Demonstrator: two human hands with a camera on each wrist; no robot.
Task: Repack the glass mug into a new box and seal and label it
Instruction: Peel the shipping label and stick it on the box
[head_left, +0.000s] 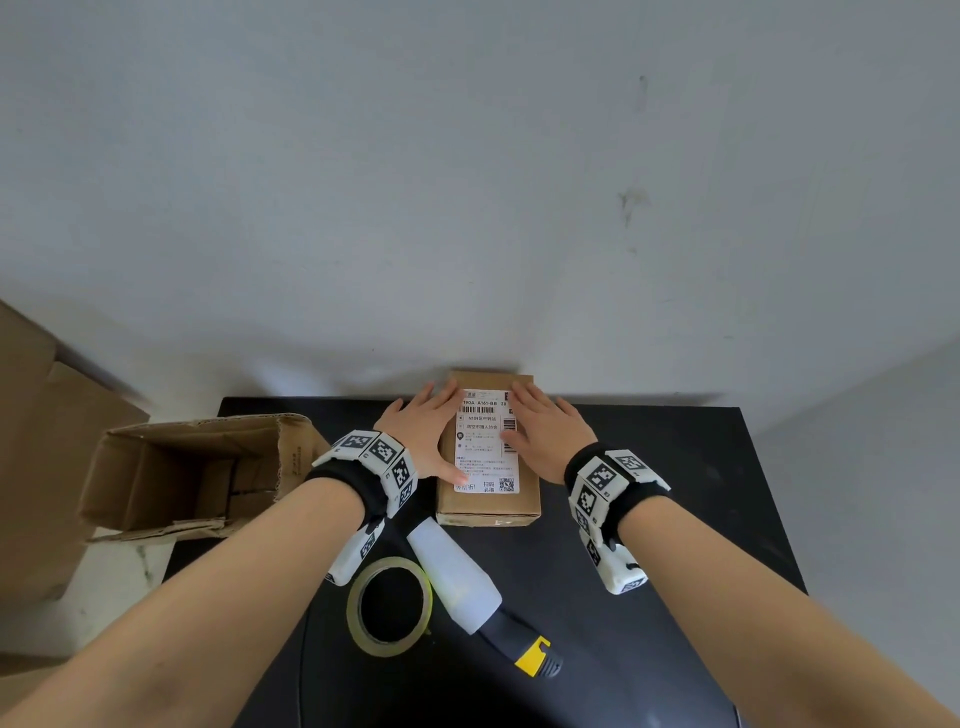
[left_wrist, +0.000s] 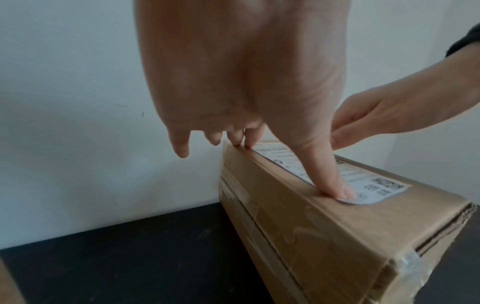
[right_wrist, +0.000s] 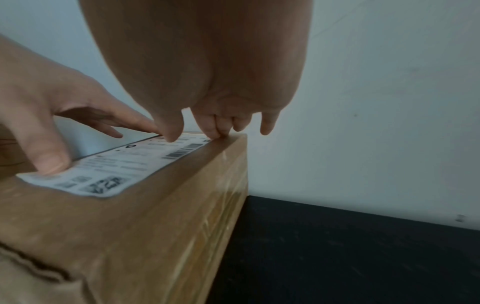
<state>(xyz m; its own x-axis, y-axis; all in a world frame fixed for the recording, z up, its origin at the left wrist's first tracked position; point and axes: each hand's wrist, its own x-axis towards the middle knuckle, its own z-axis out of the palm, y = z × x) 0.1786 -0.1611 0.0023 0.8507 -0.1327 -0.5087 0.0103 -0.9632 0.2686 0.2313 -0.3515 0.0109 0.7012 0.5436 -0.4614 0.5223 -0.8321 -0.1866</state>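
Where both hands press, label beneath, on box.

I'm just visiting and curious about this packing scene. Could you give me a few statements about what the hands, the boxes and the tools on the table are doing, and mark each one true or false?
1. Both hands press flat on the shipping label on the sealed box. True: the left hand and right hand lie on it with straight fingers.
2. The sealed box still has its flaps open. False: it is closed, with clear tape over its edges.
3. The tape roll lies on the black table, near the person. True.
4. The left hand grips the utility knife. False: the knife lies on the table beside the tape roll.
5. The open box at the left stands sealed. False: it lies open on its side.
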